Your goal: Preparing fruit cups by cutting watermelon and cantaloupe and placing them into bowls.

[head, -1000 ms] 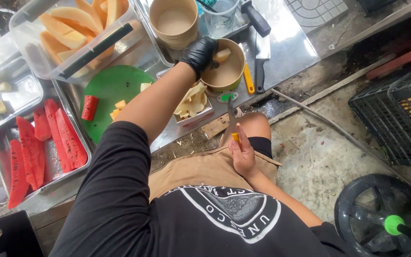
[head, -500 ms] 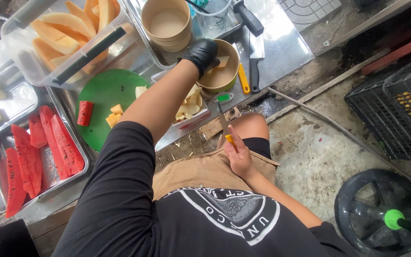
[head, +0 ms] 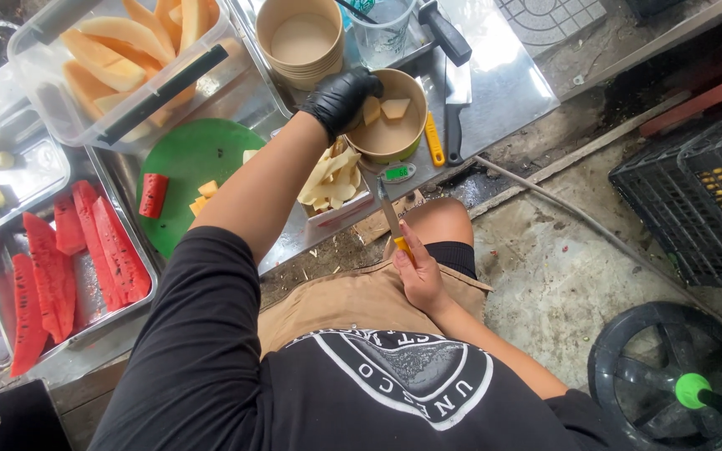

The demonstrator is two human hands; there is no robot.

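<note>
- Steel tray (head: 137, 307), far left: long red watermelon slices (head: 52, 267) lying flat in it.
- Green cutting board (head: 190, 159): one watermelon chunk and pale fruit cubes on it.
- Left hand (head: 340, 98), black-gloved: fingers curled over the near rim of the paper bowl (head: 390, 134), which stands on the steel counter and holds pale fruit pieces.
- Right hand (head: 418, 271), bare: closed around a yellow-handled knife (head: 393, 219), blade pointing towards the counter, held over the knee.
</note>
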